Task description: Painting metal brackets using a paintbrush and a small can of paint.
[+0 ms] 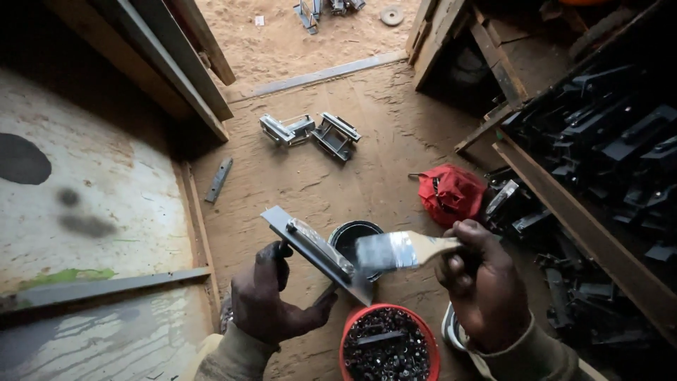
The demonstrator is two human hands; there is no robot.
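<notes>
At the lower centre of the head view, above a sandy dirt floor, the left hand is closed around the lower part of a flat grey metal bracket, fingers wrapped behind it and thumb against its near edge. The bracket is held tilted, one end raised toward the upper left. The right hand is clenched around the pale handle of a flat paintbrush; the dark, paint-laden bristles touch the bracket's lower end. Directly behind bracket and brush stands a small round can of black paint. Just below the hands sits a red bowl filled with small dark fasteners. Two unpainted metal assemblies lie farther off on the floor. A crumpled red bag lies right of the can, beside a stack of black-painted parts.
</notes>
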